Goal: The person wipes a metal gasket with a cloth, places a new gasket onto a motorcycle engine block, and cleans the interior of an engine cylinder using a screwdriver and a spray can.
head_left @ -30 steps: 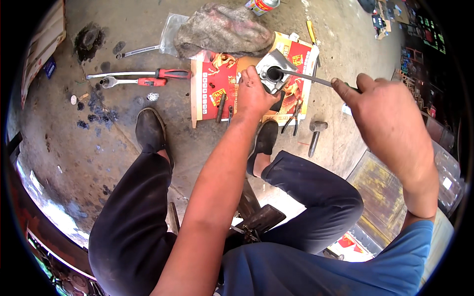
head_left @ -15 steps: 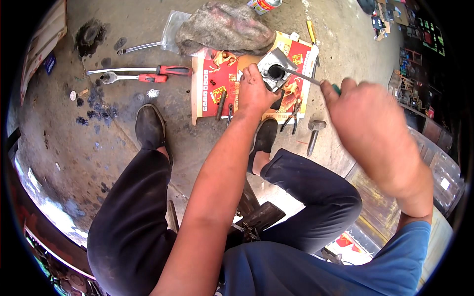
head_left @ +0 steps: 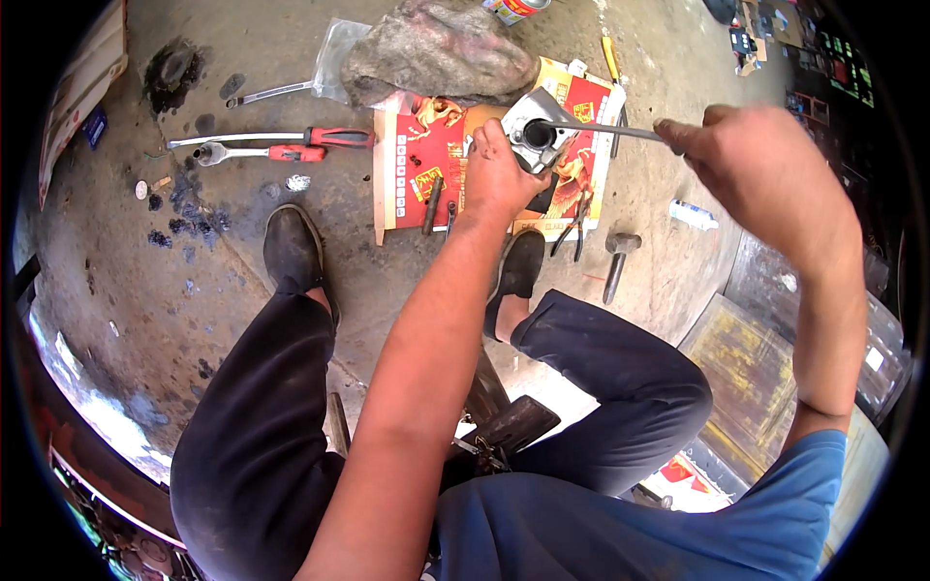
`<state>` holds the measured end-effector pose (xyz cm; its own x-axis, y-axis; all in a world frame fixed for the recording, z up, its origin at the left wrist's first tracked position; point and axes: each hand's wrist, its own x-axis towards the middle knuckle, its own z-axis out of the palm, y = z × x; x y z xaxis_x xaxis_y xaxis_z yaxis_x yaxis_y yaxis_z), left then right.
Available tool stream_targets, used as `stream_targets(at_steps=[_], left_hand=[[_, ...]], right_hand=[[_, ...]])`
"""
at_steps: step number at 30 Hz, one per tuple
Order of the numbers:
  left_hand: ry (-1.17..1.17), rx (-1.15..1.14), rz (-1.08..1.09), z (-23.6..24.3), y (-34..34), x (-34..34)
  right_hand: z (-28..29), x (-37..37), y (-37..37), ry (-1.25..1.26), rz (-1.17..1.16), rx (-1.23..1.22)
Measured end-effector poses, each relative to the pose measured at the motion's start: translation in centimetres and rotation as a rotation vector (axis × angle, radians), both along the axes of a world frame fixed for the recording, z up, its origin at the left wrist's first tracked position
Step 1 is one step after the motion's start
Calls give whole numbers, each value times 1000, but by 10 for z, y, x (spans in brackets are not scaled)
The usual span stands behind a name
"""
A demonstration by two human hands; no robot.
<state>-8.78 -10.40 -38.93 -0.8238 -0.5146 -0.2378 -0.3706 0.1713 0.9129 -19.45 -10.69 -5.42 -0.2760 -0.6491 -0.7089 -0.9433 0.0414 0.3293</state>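
Observation:
My left hand (head_left: 497,179) is closed on the near left side of a silver metal housing (head_left: 555,108), steadying it on red and yellow printed cardboard (head_left: 387,174). A round dark bore with a black ring opens in the housing. My right hand (head_left: 765,169) grips a long-shafted screwdriver (head_left: 620,130) off to the right. Its handle is hidden in my fist, and its shaft lies nearly level, the tip at the bore's edge. Close to the housing on the cardboard are pliers (head_left: 573,232) and a dark metal rod (head_left: 433,205).
A grey rag (head_left: 441,53) lies beyond the cardboard. Left of it are a ratchet (head_left: 257,152), a red-handled tool (head_left: 339,138) and a wrench (head_left: 271,93). A hammer (head_left: 617,261) rests near my right shoe (head_left: 521,266). A yellow-handled tool (head_left: 609,58) and a white tube (head_left: 694,215) lie on the right.
My right hand has moved right and slightly up with the screwdriver, whose shaft has swung from slanting to nearly level. My left hand and the housing stay almost in place.

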Motion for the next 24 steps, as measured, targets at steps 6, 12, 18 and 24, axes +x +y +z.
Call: stream_targets(at_steps=[6, 12, 18, 24], left_hand=[[7, -14, 1, -1, -4, 2], [6, -17, 0, -2, -3, 1], [-23, 48, -4, -6, -8, 0], [-89, 86, -29, 4, -12, 6]], right_hand=[[-8, 62, 1, 230, 28, 78], [-10, 37, 3, 149, 130, 41], [-9, -17, -21, -23, 231, 15], [-14, -66, -23, -251, 230, -6]])
